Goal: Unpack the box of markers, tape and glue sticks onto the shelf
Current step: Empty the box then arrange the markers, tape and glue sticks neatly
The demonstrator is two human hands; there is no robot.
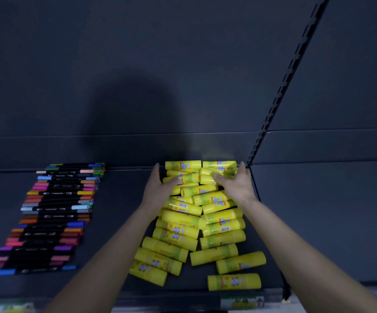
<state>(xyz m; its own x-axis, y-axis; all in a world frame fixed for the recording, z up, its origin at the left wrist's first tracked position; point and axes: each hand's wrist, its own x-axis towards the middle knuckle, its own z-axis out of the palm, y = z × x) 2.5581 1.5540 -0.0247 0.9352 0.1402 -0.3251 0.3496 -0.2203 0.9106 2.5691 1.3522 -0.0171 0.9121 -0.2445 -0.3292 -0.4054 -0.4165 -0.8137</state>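
A dark shelf (119,199) holds two groups of supplies. On its right half lies a loose heap of yellow glue sticks (176,236), all on their sides. They form two rough columns that run from the back panel (183,64) toward the front edge, and a few sticks at the front lie apart and askew.

The person's bare arms reach in from below, one on each side of the far end of the heap. The left hand (158,188) rests against the heap's left side, its fingers straight and held together, pointing at the back panel, with the thumb spread out over the top of the sticks. The right hand (237,184) mirrors it on the right side. Its fingers are extended and close together, and its thumb reaches left across the sticks.

On the left half of the shelf, well apart from the glue sticks, lies a tidy row of markers (54,213) with black barrels and coloured caps, side by side. A slotted rail (284,86) rises at the right.
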